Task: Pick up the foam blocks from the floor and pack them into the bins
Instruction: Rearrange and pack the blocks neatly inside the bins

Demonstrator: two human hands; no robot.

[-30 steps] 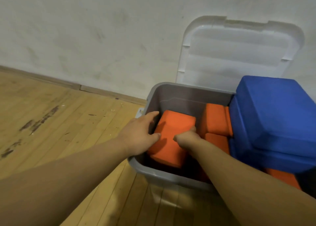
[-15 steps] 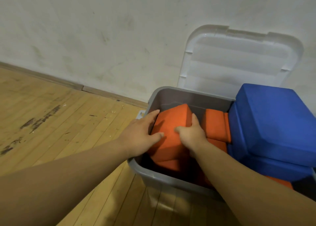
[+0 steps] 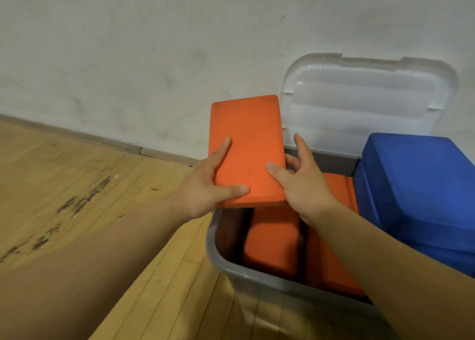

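Observation:
Both my hands hold an orange foam block point(image 3: 246, 144) upright above the left end of the grey bin point(image 3: 257, 275). My left hand point(image 3: 205, 188) grips its left edge, thumb across the lower front face. My right hand point(image 3: 300, 183) holds the right edge, thumb on the front and fingers behind. Below, another orange block point(image 3: 272, 244) stands on edge inside the bin, with more orange blocks point(image 3: 336, 185) beside it. Two large blue foam blocks point(image 3: 416, 185) are stacked at the bin's right end and rise above its rim.
The bin's white lid point(image 3: 365, 98) leans open against the white wall point(image 3: 154, 57) behind it. Worn wooden floor point(image 3: 77, 185) stretches to the left and in front of the bin, with a baseboard along the wall.
The orange block lay low inside the bin's left end under both hands. It has been lifted out and tipped upright above the rim, uncovering the block beneath.

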